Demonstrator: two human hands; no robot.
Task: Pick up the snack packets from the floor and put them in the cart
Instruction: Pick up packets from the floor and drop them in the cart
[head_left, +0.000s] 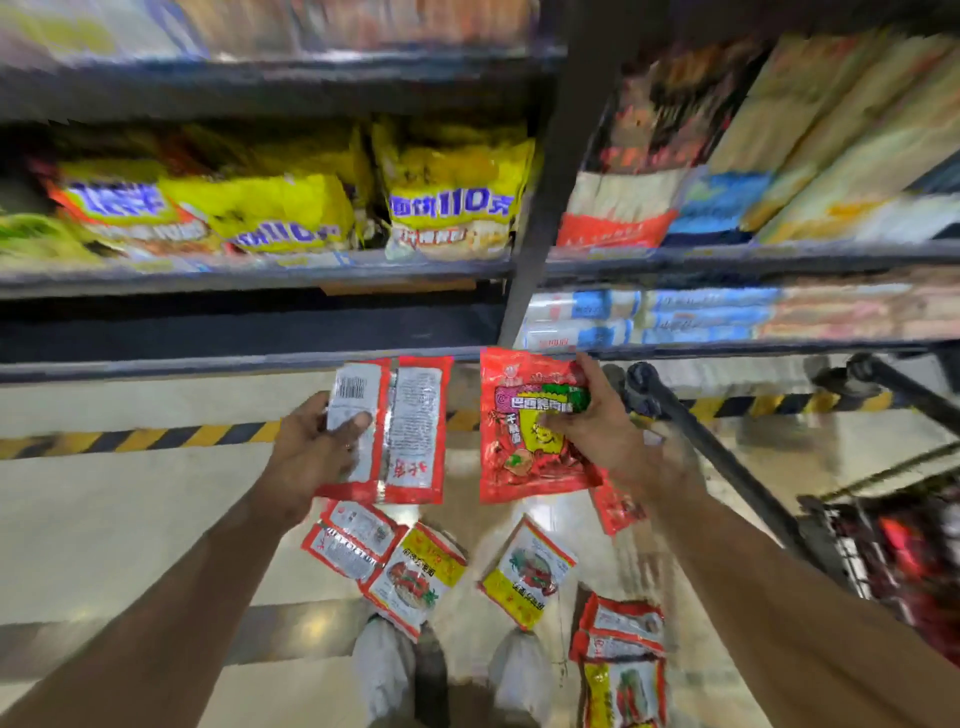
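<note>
Red foil fills the middle of the view: we see two snack packets held up above the floor, one in each hand. The left hand (322, 436) grips a white-panelled packet (410, 431) (its back faces us, barcode at the far left corner), with the thumb pressed across it and the fingers hidden behind. We cannot tell whether this is one packet or two side by side. The right hand (608, 436) clamps a printed red packet (524, 447) by its right edge, thumb on the face and fingertips curled over the far edge. The held packets hang just apart, near the lowest shelf rail.

On the pale floor (104, 519) below them more packets lie loose. A back-up packet (353, 540) touches a yellow-cornered packet (415, 577) at the left. A tilted packet (527, 571) lies in the middle, and a stacked pair (621, 629) lies nearer on the right. A red corner (618, 506) peeks from under the right wrist. Two pale shoes (384, 670) stand between these packets.

The cart (852, 551) stands at the right edge, its wire basket holding red things too blurred to name. Its dark bar (727, 457) slants beside the right forearm. On the far side, dark metal shelves (260, 273) carry yellow bags (452, 208). Black-and-yellow tape (156, 439) runs across the floor.
</note>
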